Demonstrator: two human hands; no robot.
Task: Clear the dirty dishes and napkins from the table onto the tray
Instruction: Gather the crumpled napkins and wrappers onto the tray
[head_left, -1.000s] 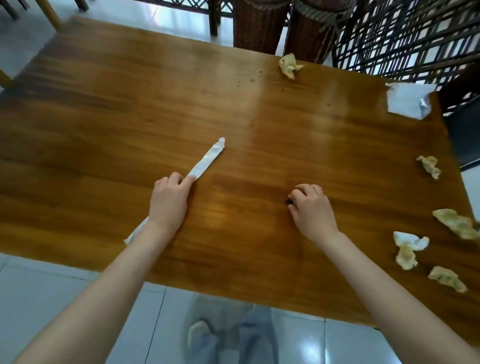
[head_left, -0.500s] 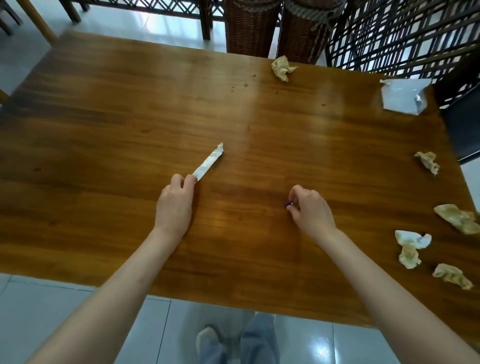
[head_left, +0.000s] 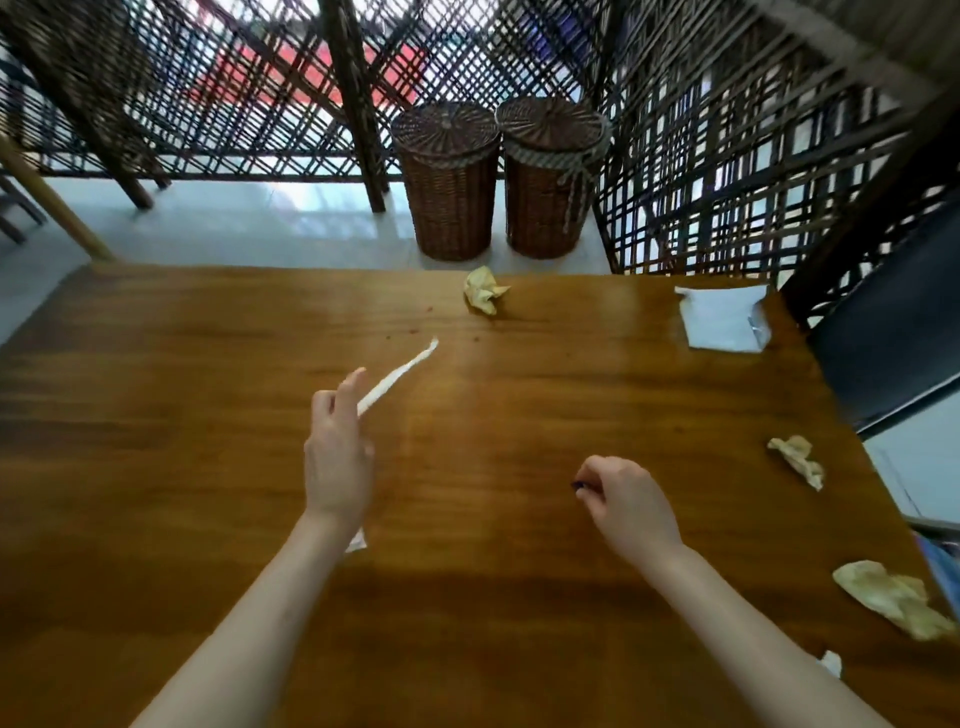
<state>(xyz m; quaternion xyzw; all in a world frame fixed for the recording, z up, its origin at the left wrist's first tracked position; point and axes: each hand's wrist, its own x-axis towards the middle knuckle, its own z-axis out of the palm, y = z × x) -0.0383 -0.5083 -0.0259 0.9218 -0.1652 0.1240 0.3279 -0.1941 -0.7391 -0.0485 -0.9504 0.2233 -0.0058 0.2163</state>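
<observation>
My left hand (head_left: 336, 452) holds a long white paper strip (head_left: 400, 375) lifted off the wooden table (head_left: 208, 415); its far end points toward the table's back and its near end shows below my wrist. My right hand (head_left: 626, 501) is curled and pinches a small dark object (head_left: 577, 486) at the table's middle. Crumpled yellowish napkins lie at the back (head_left: 484, 296), at the right edge (head_left: 797, 458) and at the near right (head_left: 891, 597). A flat white napkin packet (head_left: 722, 323) lies at the back right. No tray is in view.
Two lidded wicker baskets (head_left: 447, 176) (head_left: 551, 171) stand on the floor behind the table. A dark lattice screen (head_left: 701, 156) runs along the back and right. A dark chair seat (head_left: 898, 322) is at the right edge. A small white scrap (head_left: 831, 662) lies near right.
My left hand has lifted the paper strip off the table. My head has tilted up, so the baskets and screen now show. The right hand keeps its pinch.
</observation>
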